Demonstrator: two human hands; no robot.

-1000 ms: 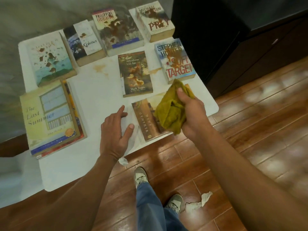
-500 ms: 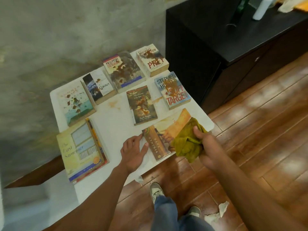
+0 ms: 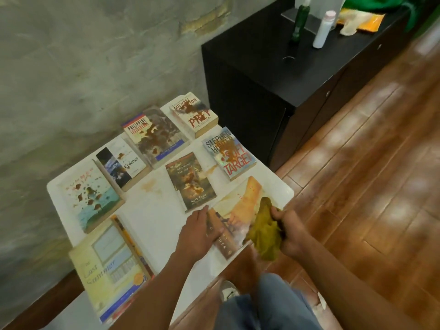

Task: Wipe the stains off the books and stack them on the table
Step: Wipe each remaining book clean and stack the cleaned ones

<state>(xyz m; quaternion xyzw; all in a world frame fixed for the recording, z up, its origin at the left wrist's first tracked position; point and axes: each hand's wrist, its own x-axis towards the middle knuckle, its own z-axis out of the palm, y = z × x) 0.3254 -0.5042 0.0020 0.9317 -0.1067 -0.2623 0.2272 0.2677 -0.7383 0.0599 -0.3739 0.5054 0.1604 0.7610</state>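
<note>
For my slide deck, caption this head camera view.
Left hand steadies a book as right hand grips a yellow cloth, stained books awaiting.

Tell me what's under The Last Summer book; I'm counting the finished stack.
Under The Last Summer at least one more book shows, its orange edge sticking out. The cover above hides its title and any others.

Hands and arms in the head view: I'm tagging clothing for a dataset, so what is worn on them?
Nothing shows on them. The left hand and right hand are bare, with no gloves, and no rings or watch can be made out. Both forearms are uncovered right down to the frame's lower edge; no sleeve is in view.
</note>
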